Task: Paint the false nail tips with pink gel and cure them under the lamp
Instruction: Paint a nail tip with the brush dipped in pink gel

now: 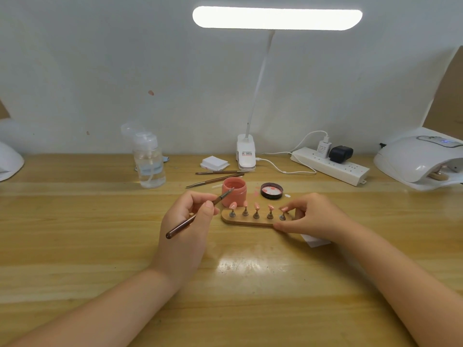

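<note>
Now the left hand (186,216) pinches a slim brush (199,214) between thumb and curled fingers, its bristle end raised over the open pink gel jar (234,194). The right hand (314,217) pinches the right end of the wooden holder (246,222), thumb on its near edge and fingertips at the far side, beside the rightmost peg. Five false nail tips (256,206) stand in a row on small pegs in that holder, at the middle of the table (100,234), just near of the jar. All five look pink already.

The tips are likely very light and thin, easily knocked off their pegs, and any wet gel would smear at a touch. So the holder's bare ends seem the safe place to take hold, keeping it level.

The curing lamp (421,161) sits at the far right, cut off by the frame edge; something lies in its mouth, but what it is cannot be made out. How evenly the tips are coated is too small to judge. The jar's lid (271,191) lies just right of it.
</note>
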Tool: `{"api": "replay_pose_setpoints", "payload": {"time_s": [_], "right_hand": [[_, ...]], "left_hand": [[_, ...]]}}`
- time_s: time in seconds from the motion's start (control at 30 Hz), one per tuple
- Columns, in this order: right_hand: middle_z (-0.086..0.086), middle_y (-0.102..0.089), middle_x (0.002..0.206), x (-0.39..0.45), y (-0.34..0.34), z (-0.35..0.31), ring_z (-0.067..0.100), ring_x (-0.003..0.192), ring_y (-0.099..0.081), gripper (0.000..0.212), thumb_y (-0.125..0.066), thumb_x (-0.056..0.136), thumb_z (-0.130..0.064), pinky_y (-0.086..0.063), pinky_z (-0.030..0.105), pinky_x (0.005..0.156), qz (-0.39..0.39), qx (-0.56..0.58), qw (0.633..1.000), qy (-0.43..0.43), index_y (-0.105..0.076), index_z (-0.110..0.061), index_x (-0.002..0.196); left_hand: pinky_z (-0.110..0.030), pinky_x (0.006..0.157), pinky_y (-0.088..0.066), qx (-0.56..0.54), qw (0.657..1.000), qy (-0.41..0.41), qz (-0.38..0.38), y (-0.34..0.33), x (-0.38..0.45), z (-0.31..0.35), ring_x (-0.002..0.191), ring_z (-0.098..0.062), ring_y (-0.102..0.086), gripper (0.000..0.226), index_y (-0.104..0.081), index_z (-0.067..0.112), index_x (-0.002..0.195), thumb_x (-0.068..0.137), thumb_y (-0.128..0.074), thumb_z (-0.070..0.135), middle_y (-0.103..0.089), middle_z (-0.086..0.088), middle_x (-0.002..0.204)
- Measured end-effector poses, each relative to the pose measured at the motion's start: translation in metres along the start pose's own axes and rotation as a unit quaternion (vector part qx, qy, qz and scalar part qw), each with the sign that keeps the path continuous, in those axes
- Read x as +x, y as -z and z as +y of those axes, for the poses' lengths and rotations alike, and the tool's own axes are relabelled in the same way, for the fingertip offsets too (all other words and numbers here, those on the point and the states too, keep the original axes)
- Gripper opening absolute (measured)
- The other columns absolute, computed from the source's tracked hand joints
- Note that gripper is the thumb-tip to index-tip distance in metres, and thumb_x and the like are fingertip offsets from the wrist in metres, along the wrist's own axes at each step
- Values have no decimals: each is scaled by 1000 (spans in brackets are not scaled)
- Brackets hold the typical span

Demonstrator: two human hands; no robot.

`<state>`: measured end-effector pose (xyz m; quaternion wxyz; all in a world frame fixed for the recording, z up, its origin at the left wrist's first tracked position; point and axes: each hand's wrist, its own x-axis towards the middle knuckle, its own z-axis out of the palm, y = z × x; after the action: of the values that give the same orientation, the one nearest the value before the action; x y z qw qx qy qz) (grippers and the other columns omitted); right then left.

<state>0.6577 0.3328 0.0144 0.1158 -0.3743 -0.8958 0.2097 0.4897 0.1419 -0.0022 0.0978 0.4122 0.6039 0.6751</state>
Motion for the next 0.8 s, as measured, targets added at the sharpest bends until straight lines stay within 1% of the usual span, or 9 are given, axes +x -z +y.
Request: {"api": "replay_pose_setpoints", "payload": {"time_s": [0.17, 0.27, 0.33, 0.43, 0.53, 0.6, 0.67, 0.73, 0.8], "right_hand": [[-1, -61, 58, -10, 2, 3, 2, 48, -45, 42, -83, 53, -54, -35, 20, 49, 56, 95, 991, 77, -71, -27, 82], [4, -61, 58, -15, 11, -1, 2, 46, -43, 38, -87, 54, -47, -33, 15, 47, 80, 125, 982, 113, -71, -21, 77], [5, -62, 57, -18, 20, -6, 2, 47, -43, 43, -85, 51, -52, -34, 15, 46, 94, 142, 977, 128, -71, -20, 77], [-1, -58, 51, -21, 43, -5, 3, 45, -42, 45, -79, 47, -59, -32, 13, 45, 146, 171, 967, 120, -70, -23, 73], [-6, -55, 49, -29, 72, 16, 1, 44, -41, 44, -78, 48, -60, -33, 12, 44, 198, 160, 964, 81, -69, -24, 72], [-1, -58, 53, -42, 91, 42, 1, 46, -45, 44, -77, 47, -61, -39, 13, 46, 221, 140, 965, 34, -69, -28, 75], [6, -62, 59, -59, 107, 75, 4, 49, -48, 40, -80, 49, -56, -42, 18, 50, 234, 117, 965, -24, -69, -29, 77], [11, -64, 62, -75, 118, 108, 10, 52, -49, 32, -85, 54, -47, -41, 25, 55, 247, 93, 961, -87, -70, -30, 75], [13, -61, 59, -88, 126, 140, 13, 55, -50, 27, -87, 58, -42, -38, 25, 56, 266, 85, 949, -146, -71, -27, 74]], "left_hand": [[-8, 72, -45, -27, 999, 10, 22, 1, 1, 2, 83, -4, -64, 18, -68, 21, 92, 83, -53, 29, -71, 7, 82], [-9, 74, -48, -59, 998, -3, 34, 3, 2, 8, 85, -5, -67, 12, -68, 18, 93, 93, -57, 13, -72, 7, 83], [-8, 73, -47, -79, 996, -19, 41, 4, 5, 14, 84, -4, -67, 18, -68, 18, 93, 96, -54, 7, -72, 8, 84], [-7, 74, -46, -83, 995, -48, 39, 2, 10, 27, 85, -4, -67, 16, -68, 20, 94, 92, -53, 15, -72, 6, 86], [-10, 75, -47, -89, 995, -37, -5, -12, 6, 34, 87, -6, -67, 17, -70, 25, 88, 85, -54, 22, -73, 5, 88], [-20, 81, -48, -73, 995, -33, -66, -33, 0, 34, 94, -8, -65, 15, -70, 29, 87, 81, -56, 30, -72, 2, 90], [-24, 82, -46, -36, 993, -46, -104, -62, -1, 34, 97, -9, -62, 20, -70, 32, 88, 79, -54, 39, -70, 5, 88], [-27, 80, -48, -34, 990, -45, -127, -100, 2, 32, 92, -10, -62, 18, -69, 30, 87, 80, -54, 37, -69, 8, 84], [-29, 80, -50, -46, 987, -8, -155, -144, 5, 32, 90, -8, -62, 14, -68, 29, 87, 83, -55, 29, -68, 8, 82]]}}
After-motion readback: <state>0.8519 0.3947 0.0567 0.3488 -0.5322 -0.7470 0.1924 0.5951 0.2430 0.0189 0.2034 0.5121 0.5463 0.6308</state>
